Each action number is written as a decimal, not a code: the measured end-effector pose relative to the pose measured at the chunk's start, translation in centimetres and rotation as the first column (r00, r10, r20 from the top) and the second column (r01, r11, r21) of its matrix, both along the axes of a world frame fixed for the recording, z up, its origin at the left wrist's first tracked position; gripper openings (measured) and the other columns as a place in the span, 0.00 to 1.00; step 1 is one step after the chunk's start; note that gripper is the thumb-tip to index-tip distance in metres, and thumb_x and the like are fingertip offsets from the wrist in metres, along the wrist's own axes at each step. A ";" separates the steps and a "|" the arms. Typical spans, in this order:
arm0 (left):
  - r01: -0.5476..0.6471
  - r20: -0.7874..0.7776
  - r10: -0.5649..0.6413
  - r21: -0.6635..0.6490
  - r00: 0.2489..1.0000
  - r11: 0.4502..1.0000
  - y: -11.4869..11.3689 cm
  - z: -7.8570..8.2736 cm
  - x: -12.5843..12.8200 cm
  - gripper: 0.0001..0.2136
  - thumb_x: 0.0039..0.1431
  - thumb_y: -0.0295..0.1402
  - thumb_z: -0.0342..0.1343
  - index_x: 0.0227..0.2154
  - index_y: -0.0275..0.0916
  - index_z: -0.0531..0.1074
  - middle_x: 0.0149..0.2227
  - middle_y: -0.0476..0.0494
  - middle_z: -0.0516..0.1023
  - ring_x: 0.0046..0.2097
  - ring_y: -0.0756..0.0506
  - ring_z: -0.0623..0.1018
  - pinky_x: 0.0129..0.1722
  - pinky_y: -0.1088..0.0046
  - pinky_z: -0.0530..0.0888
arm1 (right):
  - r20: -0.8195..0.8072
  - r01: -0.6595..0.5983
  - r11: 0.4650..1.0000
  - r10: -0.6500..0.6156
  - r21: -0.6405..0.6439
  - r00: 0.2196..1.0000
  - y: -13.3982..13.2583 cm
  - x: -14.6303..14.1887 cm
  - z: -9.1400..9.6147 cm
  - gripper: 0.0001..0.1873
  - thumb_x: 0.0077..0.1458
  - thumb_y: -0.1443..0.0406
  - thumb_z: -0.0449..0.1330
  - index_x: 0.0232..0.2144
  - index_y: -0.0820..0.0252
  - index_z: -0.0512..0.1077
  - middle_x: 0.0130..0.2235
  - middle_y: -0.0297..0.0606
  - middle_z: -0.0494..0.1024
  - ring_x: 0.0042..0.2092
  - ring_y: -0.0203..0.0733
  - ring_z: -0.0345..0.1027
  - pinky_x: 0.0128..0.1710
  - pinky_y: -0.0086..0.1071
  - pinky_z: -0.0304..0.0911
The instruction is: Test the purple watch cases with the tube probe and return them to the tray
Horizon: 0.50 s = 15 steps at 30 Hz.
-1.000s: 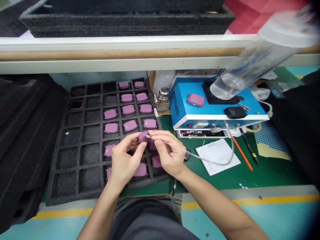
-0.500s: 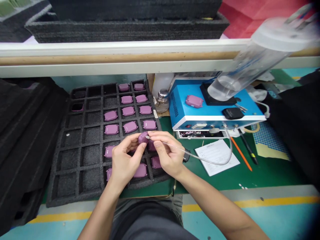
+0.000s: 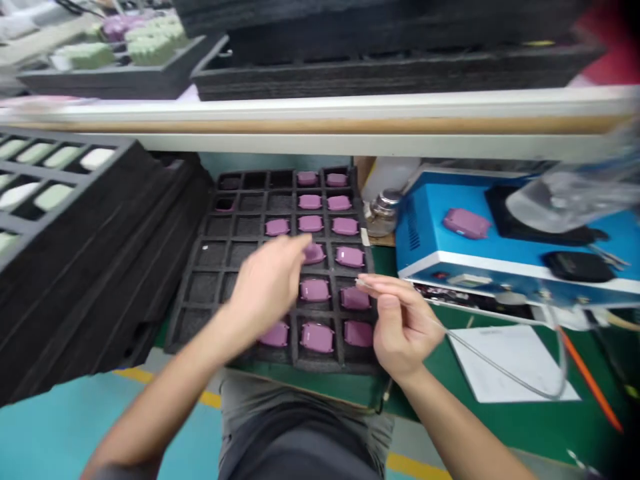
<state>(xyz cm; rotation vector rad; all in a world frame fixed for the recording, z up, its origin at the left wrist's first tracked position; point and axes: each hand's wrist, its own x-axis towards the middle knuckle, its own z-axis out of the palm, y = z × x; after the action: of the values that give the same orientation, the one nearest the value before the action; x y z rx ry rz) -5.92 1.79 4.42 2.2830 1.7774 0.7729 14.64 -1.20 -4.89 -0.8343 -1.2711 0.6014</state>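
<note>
My left hand (image 3: 270,283) is smeared by motion above the black foam tray (image 3: 200,283), over the cells at its middle. I cannot tell whether it holds anything. Purple cases (image 3: 315,291) lie in the tray's right-hand columns, close to its fingertips. My right hand (image 3: 400,323) hovers at the tray's right edge with its fingers pinched on the metal tip of a thin clear tube (image 3: 493,367). The tube runs right and loops back to the blue machine (image 3: 440,250).
On the blue machine lie one purple case (image 3: 467,223), a black pad and a tilted clear bottle (image 3: 570,197). A small glass jar (image 3: 383,212) stands between tray and machine. A paper sheet (image 3: 505,357) and an orange pencil lie on the green mat. Stacked foam trays (image 3: 75,220) sit left.
My hands have parted: the left swung left over the tray, and the purple case it held against the tube tip is no longer seen. The camera has turned left.
</note>
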 end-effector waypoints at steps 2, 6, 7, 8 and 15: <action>-0.086 -0.162 0.084 -0.007 0.983 0.996 4.9 0.9 -2.2 0.20 0.70 0.26 0.49 0.57 0.38 0.79 0.52 0.34 0.84 0.56 0.35 0.81 0.59 0.55 0.76 | 0.010 -0.026 0.999 0.027 -0.018 1.000 -0.1 -0.2 -0.3 0.07 0.67 0.66 0.61 0.41 0.55 0.81 0.42 0.42 0.85 0.46 0.48 0.83 0.43 0.46 0.84; -0.083 -0.235 0.038 -0.182 0.971 0.980 13.4 0.1 -5.4 0.19 0.65 0.21 0.50 0.51 0.36 0.83 0.51 0.35 0.86 0.57 0.36 0.81 0.64 0.55 0.70 | 0.044 -0.040 0.999 0.041 -0.031 0.998 0.0 -0.6 -0.2 0.08 0.67 0.65 0.61 0.39 0.56 0.81 0.41 0.42 0.85 0.45 0.46 0.83 0.41 0.42 0.84; -0.083 -0.235 0.037 -0.190 0.971 0.978 14.2 -0.2 -6.1 0.18 0.64 0.21 0.52 0.50 0.35 0.83 0.52 0.35 0.85 0.57 0.36 0.81 0.64 0.56 0.70 | 0.045 -0.034 0.999 0.036 -0.033 0.998 0.1 -0.6 -0.1 0.08 0.67 0.65 0.61 0.39 0.56 0.81 0.40 0.42 0.85 0.44 0.45 0.83 0.40 0.41 0.83; -0.095 -0.234 0.053 -0.172 0.971 0.981 14.4 -0.5 -6.8 0.18 0.64 0.21 0.53 0.51 0.35 0.83 0.54 0.34 0.85 0.57 0.36 0.80 0.65 0.57 0.69 | 0.042 -0.030 0.999 0.032 -0.034 0.999 0.1 -0.6 0.0 0.08 0.68 0.66 0.61 0.39 0.56 0.81 0.40 0.42 0.85 0.44 0.45 0.83 0.40 0.40 0.83; -0.320 -0.234 0.291 -0.097 0.928 0.942 10.0 0.1 -14.7 0.11 0.65 0.24 0.60 0.47 0.32 0.82 0.48 0.41 0.86 0.52 0.43 0.82 0.64 0.62 0.71 | 0.029 -0.073 0.996 0.075 -0.059 0.997 0.0 -0.5 0.0 0.07 0.67 0.66 0.62 0.40 0.56 0.82 0.40 0.41 0.85 0.44 0.45 0.83 0.40 0.40 0.83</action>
<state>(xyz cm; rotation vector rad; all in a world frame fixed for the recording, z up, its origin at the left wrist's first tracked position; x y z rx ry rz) -20.61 11.79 4.56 2.0977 2.2468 0.4385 14.13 -1.17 -4.88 -0.8505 -1.3223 0.6897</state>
